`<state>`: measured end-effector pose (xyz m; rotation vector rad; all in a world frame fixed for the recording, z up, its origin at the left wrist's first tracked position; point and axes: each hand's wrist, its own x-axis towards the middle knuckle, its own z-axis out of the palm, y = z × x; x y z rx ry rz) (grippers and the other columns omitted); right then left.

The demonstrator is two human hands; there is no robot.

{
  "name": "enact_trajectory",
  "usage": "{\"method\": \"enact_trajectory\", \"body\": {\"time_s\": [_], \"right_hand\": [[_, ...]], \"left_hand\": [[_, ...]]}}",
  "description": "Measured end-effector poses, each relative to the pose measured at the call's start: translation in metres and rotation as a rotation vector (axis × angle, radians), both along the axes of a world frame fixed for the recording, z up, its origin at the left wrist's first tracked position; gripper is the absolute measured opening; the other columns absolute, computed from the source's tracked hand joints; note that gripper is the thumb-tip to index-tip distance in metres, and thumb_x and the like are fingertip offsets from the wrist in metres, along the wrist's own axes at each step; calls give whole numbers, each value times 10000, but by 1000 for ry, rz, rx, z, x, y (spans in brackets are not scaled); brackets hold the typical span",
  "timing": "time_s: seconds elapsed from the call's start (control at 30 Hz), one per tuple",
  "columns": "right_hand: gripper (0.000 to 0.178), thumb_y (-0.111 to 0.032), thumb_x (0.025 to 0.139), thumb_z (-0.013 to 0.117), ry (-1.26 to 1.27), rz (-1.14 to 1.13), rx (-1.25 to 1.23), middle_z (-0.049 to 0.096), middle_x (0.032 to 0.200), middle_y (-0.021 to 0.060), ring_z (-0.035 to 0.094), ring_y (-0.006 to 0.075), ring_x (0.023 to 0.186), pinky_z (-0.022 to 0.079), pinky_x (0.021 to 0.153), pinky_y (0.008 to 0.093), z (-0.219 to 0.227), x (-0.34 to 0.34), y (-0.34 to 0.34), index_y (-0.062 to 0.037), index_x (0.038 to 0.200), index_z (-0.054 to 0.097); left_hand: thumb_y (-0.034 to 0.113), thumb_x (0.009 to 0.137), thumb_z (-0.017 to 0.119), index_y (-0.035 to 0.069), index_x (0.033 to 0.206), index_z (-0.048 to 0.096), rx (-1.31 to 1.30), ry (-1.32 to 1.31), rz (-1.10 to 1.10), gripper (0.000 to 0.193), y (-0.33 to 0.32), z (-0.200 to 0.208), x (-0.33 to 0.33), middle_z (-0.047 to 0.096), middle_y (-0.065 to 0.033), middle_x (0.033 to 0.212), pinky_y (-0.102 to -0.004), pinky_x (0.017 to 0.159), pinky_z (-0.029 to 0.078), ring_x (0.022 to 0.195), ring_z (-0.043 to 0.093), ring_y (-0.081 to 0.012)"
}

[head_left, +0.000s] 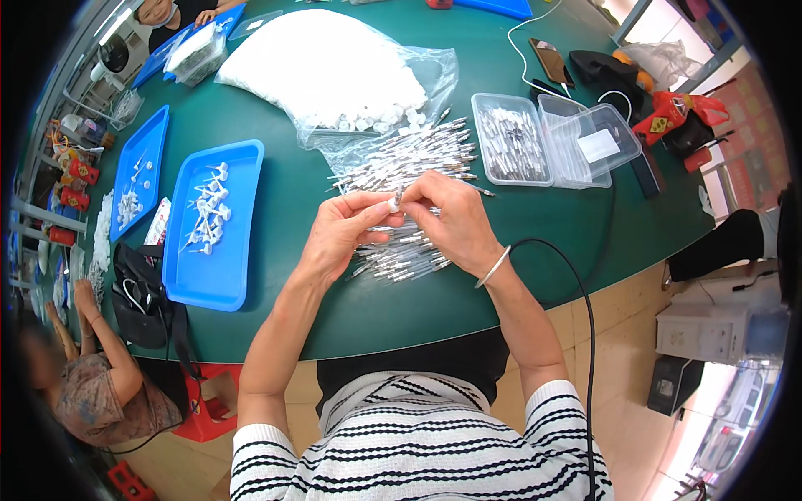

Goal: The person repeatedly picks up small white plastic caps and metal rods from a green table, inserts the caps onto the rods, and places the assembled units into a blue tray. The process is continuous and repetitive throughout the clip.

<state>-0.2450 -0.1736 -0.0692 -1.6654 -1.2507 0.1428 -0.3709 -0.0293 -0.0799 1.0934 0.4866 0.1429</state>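
Observation:
My left hand (341, 232) pinches a small white plastic cap (393, 204) between thumb and fingertips. Against it my right hand (454, 215), also closed, holds a slim metal-tipped rod (399, 194); the two pieces meet at my fingertips, and whether they are joined is too small to tell. Under and beyond my hands lies a loose pile of similar thin rods (409, 159), white and clear with metal ends. A big heap of white caps (317, 63) spreads from an open clear plastic bag (439, 75) behind the pile.
To the left, a blue tray (174, 280) holds several white caps with stems; another blue tray (156, 125) lies beyond. A clear box (480, 107) of rods stands right, near a phone (549, 60). A black bag (138, 321) sits at the left edge. Other people work nearby.

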Motion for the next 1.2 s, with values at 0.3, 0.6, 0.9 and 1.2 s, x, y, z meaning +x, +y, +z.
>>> {"method": "enact_trajectory", "body": {"time_s": [0.3, 0.6, 0.9, 1.2], "right_hand": [[112, -54, 798, 691, 373, 50, -132, 624, 701, 77, 603, 129, 672, 491, 613, 283, 1, 2, 0, 17, 794, 604], [120, -52, 845, 675, 716, 280, -60, 633, 803, 42, 601, 83, 723, 527, 629, 232, -7, 15, 1, 18, 909, 602], [136, -58, 853, 673, 823, 293, -58, 634, 820, 51, 615, 84, 736, 534, 640, 228, -6, 14, 1, 19, 935, 597], [164, -63, 853, 683, 939, 344, -73, 635, 848, 61, 628, 98, 738, 539, 650, 223, -10, 17, 0, -4, 967, 580]], "left_hand": [[124, 905, 641, -23, 1073, 660, -14, 19, -60, 224, 6, -4, -1, 695, -118, 956, -226, 650, 570, 857, 689, -170], [123, 903, 642, -29, 1107, 645, -104, 15, -106, 255, 7, -3, -1, 700, -115, 956, -229, 658, 570, 859, 695, -163], [126, 904, 637, -25, 1120, 641, -117, -3, -101, 264, 6, 1, -1, 702, -110, 956, -217, 654, 571, 851, 699, -154], [113, 893, 652, -28, 1092, 653, -101, -7, -97, 244, 5, 1, -1, 703, -112, 938, -213, 647, 576, 826, 698, -145]]}}
